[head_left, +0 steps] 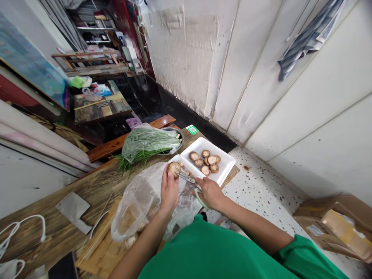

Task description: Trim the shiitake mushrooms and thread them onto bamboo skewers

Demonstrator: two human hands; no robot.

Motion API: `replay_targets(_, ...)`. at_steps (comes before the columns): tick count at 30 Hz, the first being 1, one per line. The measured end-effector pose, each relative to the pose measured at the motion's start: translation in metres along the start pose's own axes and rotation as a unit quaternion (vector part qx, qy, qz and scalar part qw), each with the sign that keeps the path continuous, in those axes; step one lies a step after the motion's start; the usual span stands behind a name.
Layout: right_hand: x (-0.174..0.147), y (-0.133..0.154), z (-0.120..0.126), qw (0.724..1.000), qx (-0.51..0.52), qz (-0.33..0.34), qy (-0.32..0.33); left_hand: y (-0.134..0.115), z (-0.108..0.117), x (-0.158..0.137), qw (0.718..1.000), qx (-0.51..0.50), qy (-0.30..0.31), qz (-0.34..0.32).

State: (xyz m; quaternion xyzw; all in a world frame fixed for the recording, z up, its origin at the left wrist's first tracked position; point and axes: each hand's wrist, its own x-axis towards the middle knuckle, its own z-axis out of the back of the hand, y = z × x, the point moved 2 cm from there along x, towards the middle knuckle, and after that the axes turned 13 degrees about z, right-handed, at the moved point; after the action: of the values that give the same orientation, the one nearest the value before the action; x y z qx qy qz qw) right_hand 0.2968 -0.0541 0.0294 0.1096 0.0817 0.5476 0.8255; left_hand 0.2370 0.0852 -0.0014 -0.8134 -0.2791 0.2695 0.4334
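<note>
A brown mushroom (174, 169) is gripped in my left hand (169, 190), its underside turned toward the scissors. My right hand (209, 192) is closed on the green-handled scissors (186, 178), whose blades reach to the mushroom's edge. Beneath and beyond the hands lies a white foam tray (228, 169) with two compartments. Several whole mushrooms (205, 160) sit in the far right compartment, while small cut stems (186, 170) lie in the nearer left one. Below my left hand spreads a clear plastic bag (133, 201) with more mushrooms inside.
Bagged green chives (148, 141) rest on a metal basin (180, 145) beside the tray. On the wooden table (43, 232) are a bamboo board (100, 252), a white cable (29, 219) and a dark phone (63, 267). A cardboard box (334, 221) stands on the floor at right.
</note>
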Motion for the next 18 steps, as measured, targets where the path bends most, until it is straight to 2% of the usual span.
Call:
replay_targets(5,0.005,0.007,-0.007,0.999,-0.023,-0.024,0.008,0.01,0.002,0.002,0.998,0.031,-0.045,-0.003)
replay_targets(12,0.006,0.006,-0.017,0.996,-0.078,0.015,0.03,0.022,0.009,0.002,0.997,0.044,-0.049,0.035)
replay_targets(18,0.007,0.003,-0.02,0.996,-0.053,0.019,0.072,0.033,0.018,0.001,0.997,0.016,-0.049,0.057)
